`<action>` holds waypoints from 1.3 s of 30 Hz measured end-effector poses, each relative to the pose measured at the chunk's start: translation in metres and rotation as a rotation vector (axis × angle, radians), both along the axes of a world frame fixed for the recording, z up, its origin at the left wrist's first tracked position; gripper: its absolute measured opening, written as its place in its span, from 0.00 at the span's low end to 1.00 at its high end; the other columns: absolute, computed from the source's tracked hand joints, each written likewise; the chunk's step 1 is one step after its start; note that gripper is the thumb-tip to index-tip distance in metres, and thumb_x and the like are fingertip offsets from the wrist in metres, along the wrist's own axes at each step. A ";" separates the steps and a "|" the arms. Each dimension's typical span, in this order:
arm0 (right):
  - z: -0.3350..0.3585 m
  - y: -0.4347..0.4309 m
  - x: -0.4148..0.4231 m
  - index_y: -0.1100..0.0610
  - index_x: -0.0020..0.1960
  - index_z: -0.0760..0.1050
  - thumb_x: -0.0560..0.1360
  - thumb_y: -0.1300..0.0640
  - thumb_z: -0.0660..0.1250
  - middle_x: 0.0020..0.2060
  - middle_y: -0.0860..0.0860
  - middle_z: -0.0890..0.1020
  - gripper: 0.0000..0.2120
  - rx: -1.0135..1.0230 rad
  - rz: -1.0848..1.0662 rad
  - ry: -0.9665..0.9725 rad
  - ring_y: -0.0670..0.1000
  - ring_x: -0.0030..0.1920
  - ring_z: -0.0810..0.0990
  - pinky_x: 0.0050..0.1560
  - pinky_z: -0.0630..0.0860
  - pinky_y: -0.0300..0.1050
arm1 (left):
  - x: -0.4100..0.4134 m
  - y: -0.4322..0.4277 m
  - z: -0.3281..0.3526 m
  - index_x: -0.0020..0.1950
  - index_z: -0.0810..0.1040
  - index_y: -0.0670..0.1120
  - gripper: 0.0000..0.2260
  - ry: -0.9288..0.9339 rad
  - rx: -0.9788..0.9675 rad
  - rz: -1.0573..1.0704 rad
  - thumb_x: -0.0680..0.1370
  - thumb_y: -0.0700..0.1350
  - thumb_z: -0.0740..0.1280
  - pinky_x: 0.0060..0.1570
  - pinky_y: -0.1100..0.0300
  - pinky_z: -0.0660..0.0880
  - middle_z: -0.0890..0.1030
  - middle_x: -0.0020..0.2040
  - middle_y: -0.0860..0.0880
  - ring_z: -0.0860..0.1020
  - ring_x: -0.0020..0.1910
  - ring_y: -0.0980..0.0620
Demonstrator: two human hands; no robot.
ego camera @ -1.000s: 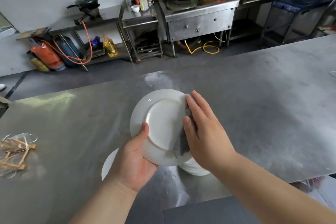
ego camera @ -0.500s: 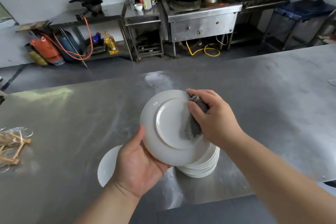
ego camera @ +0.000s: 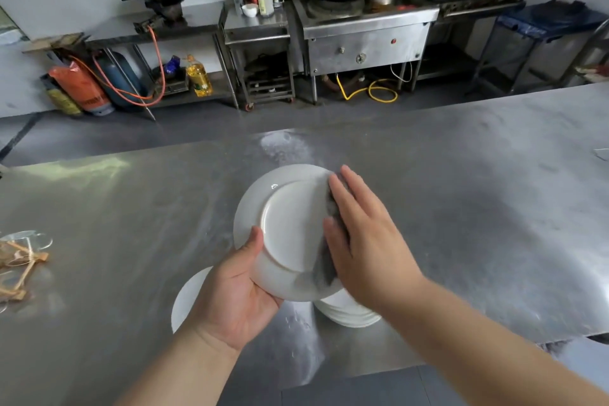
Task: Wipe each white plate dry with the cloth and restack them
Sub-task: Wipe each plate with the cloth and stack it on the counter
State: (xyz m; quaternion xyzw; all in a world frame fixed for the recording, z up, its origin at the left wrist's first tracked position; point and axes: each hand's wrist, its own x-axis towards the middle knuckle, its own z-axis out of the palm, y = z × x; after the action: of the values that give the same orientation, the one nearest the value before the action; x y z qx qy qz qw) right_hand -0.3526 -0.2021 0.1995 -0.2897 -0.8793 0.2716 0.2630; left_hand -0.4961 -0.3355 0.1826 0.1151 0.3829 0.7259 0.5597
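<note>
We see a smooth, glossy white plate (ego camera: 290, 224), ceramic by its look, with a small bright highlight near its rim. The grey cloth (ego camera: 324, 267) against it looks soft and matt. The table (ego camera: 478, 208) is dull brushed metal, streaked and smeared. The wooden sticks (ego camera: 23, 260) look pale and raw.

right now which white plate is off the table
The plate gripped by the left hand, underside showing, with the right hand pressing the cloth on it. The stack and the single plate lie on the table.
</note>
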 end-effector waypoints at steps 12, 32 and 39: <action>-0.017 -0.014 -0.006 0.53 0.82 0.62 0.84 0.53 0.64 0.82 0.45 0.59 0.28 -0.221 -0.103 0.363 0.34 0.79 0.55 0.74 0.54 0.25 | 0.008 0.016 0.017 0.77 0.74 0.40 0.23 -0.047 0.091 -0.016 0.87 0.53 0.59 0.70 0.40 0.75 0.72 0.77 0.35 0.72 0.76 0.35; -0.026 -0.006 -0.009 0.49 0.85 0.50 0.84 0.46 0.54 0.84 0.42 0.47 0.31 -0.235 -0.151 0.120 0.41 0.81 0.48 0.76 0.47 0.31 | 0.004 0.026 0.006 0.79 0.72 0.40 0.24 0.017 -0.008 0.091 0.87 0.52 0.57 0.66 0.40 0.77 0.75 0.75 0.36 0.74 0.75 0.36; -0.014 0.013 -0.012 0.53 0.79 0.68 0.83 0.58 0.63 0.78 0.45 0.66 0.24 -0.259 -0.267 0.264 0.37 0.75 0.64 0.67 0.53 0.19 | 0.015 0.035 0.000 0.80 0.69 0.40 0.26 -0.036 0.010 0.093 0.86 0.53 0.58 0.71 0.39 0.74 0.74 0.77 0.36 0.74 0.75 0.36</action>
State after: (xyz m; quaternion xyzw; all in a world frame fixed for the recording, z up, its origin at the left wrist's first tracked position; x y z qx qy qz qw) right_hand -0.3645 -0.1890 0.1854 -0.3967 -0.7490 0.3804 0.3701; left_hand -0.4814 -0.3004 0.1823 0.0871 0.3742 0.7550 0.5314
